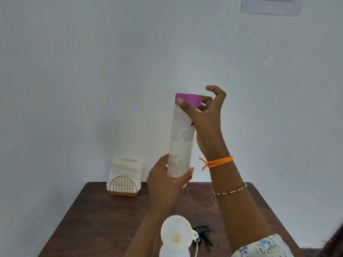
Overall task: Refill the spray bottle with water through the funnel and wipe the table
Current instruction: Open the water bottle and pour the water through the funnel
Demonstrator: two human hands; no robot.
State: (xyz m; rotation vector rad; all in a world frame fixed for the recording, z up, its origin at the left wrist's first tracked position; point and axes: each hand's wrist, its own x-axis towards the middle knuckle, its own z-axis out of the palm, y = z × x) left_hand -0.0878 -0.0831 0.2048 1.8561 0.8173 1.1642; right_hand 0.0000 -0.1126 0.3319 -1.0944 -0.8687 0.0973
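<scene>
1. The step in hand looks like opening the water bottle [181, 143] before pouring: the left hand [167, 179] grips its base, and the right hand [204, 115] pinches the purple cap [187, 99].
2. Next, judging by the setup, the cap must come off and the bottle tip over the funnel [176, 233].
3. The frosted bottle, held upright mid-frame above the desk [104, 219], seems roughly half full.
4. The white funnel sits in the spray bottle [173, 252] at bottom centre; its black trigger head [203, 234] lies beside it.

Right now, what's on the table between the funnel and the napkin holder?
Nothing: head view shows bare table between funnel and napkin holder.
</scene>
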